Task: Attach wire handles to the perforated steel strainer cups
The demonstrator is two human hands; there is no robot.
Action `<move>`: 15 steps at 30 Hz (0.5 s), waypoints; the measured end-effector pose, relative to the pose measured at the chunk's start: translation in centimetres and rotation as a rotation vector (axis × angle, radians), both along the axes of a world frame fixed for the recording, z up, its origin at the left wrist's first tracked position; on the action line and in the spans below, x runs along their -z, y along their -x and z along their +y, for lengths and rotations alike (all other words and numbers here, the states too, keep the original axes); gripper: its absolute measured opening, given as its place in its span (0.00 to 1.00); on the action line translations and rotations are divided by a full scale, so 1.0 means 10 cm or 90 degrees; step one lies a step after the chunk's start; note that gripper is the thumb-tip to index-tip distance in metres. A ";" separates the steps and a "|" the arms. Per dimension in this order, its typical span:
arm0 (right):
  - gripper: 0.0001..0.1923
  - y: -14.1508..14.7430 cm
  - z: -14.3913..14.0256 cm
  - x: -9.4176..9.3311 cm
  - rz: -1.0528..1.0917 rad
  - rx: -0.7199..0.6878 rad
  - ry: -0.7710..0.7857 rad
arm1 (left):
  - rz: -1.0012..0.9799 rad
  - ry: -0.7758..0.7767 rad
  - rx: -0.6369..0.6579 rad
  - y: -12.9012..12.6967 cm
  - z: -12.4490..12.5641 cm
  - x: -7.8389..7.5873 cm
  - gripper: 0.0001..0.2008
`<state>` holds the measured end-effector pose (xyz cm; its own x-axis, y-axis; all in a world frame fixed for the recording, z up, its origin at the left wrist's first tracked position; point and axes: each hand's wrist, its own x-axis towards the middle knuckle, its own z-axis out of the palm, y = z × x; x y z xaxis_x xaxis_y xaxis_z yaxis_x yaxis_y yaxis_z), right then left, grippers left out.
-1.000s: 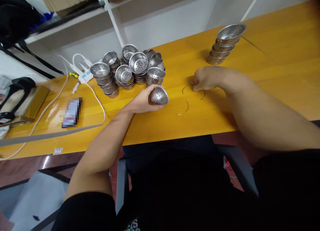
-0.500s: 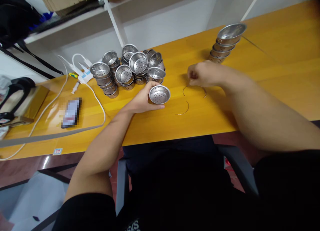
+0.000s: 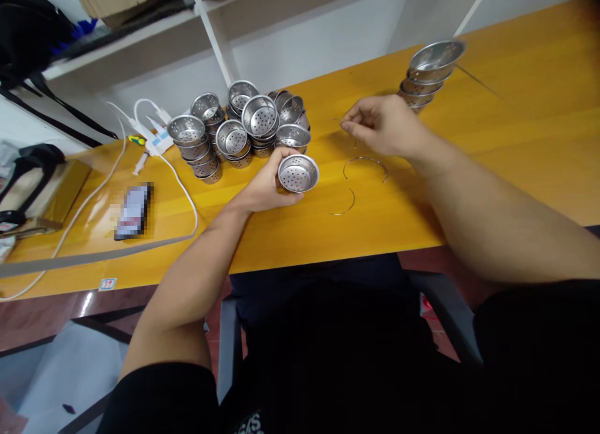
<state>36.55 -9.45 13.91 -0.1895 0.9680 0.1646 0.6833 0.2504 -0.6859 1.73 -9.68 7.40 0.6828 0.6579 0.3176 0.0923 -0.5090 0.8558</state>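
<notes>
My left hand (image 3: 272, 185) is wrapped round a small metal cup with holes in its bottom (image 3: 299, 173), its mouth tilted toward me above the table. Pinched between the fingertips of my right hand (image 3: 375, 124) is a thin wire (image 3: 355, 143), of which only short ends show. Below that hand, a curved wire (image 3: 365, 159) lies on the table. A second curved wire (image 3: 352, 202) lies closer to the front edge. Several stacks of the same perforated cups (image 3: 233, 139) stand just beyond my left hand. Behind my right hand leans another stack of cups (image 3: 431, 65).
On the left of the yellow table (image 3: 281, 246) lie a blurred-out phone (image 3: 134, 212), a white cable (image 3: 187, 196) and a power strip (image 3: 160, 141). A syringe (image 3: 140, 164) is beside the strip. A thin straight rod (image 3: 480, 82) lies at the back right.
My right hand has lifted up and away from the curved wires on the table, with a thin wire now showing at its fingertips. My left hand and its cup rose slightly.
</notes>
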 end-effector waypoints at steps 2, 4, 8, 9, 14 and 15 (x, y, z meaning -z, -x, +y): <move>0.06 0.03 0.07 0.13 0.064 0.003 -0.031 | -0.010 -0.031 -0.002 0.00 0.03 0.02 0.48; 0.08 0.04 0.11 0.23 0.106 -0.016 -0.049 | -0.009 -0.057 -0.008 0.00 0.04 0.02 0.49; 0.11 0.03 0.12 0.32 0.135 -0.058 -0.086 | 0.004 -0.080 -0.021 -0.01 0.03 -0.02 0.48; 0.15 0.03 0.13 0.33 0.141 -0.057 -0.098 | 0.002 -0.086 -0.027 -0.02 0.03 -0.02 0.49; 0.22 0.01 0.15 0.36 0.173 -0.063 -0.112 | -0.016 -0.077 -0.074 -0.06 0.04 0.04 0.56; 0.21 0.01 0.16 0.37 0.177 -0.066 -0.115 | -0.018 -0.069 -0.079 -0.06 0.04 0.06 0.57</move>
